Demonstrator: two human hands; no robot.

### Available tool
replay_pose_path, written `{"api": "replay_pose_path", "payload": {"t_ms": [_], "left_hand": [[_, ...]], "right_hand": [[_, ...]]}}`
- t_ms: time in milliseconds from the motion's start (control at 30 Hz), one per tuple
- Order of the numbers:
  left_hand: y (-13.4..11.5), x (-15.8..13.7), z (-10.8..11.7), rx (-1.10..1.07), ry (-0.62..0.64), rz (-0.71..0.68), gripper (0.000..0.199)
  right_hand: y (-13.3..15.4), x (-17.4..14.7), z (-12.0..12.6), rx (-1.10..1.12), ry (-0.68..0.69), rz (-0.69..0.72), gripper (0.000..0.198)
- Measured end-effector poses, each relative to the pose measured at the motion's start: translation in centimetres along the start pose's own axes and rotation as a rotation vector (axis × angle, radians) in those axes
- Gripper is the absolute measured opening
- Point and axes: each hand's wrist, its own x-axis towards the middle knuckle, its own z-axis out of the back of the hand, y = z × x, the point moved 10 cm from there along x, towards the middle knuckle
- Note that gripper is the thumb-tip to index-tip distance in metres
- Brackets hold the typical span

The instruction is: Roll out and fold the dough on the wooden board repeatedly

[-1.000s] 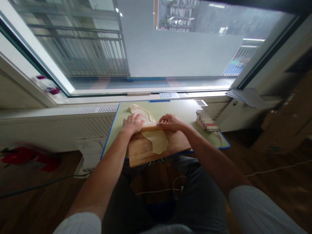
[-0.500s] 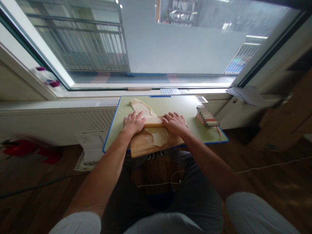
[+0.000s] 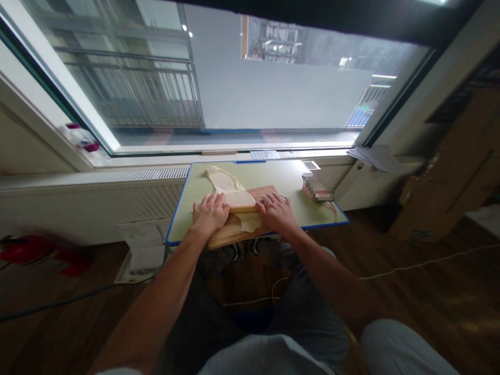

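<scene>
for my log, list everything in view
window: 1, white frame, ahead
table: 1, green, below window
cutting board: 1, brown, table's near edge
dough: 1, cream, across board and table
rolling pin: 1, tan, across dough
blurred item: 1, pinkish, table's right
bottle: 1, clear/purple, windowsill left
gridded item: 1, white, windowsill middle
papers: several, white, window's right corner
radiator: 1, white, table's left
fire extinguisher: 1, red, floor left
cardboard: count unclear, brown, right
cables: several, white/dark, floor
legs: 2, grey, foreground
arms: 2, bare, foreground
left grip: 1, bare, pin's left
right grip: 1, bare, pin's right
</scene>
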Motion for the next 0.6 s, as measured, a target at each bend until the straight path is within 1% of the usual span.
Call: {"api": "replay_pose_path", "payload": {"t_ms": [67, 167, 267, 333, 467, 600], "left_hand": [[0.0, 1.2, 0.1, 0.01, 0.016, -0.005, 0.062], [0.2, 4.3, 0.1, -0.005, 0.046, -0.003, 0.065], [0.9, 7.5, -0.3, -0.043, 0.082, 0.033, 0.069], [1.3, 9.1, -0.9, -0.053, 0.114, 0.06, 0.07], [2.3, 11.1, -2.3, -0.054, 0.17, 0.113, 0.073], [3.0, 11.9, -3.5, -0.059, 0.17, 0.121, 0.075]], "right_hand": [[-0.3, 1.4, 0.0, -0.014, 0.027, -0.003, 0.059], [-0.9, 4.7, -0.1, -0.028, 0.065, -0.02, 0.062], [-1.2, 8.1, -0.7, -0.004, 0.131, -0.013, 0.061], [-1.5, 9.8, -1.2, 0.023, 0.166, -0.016, 0.064], [-2.0, 11.6, -1.8, 0.071, 0.182, -0.035, 0.071], [-2.3, 11.7, -2.0, 0.11, 0.158, -0.059, 0.075]]}}
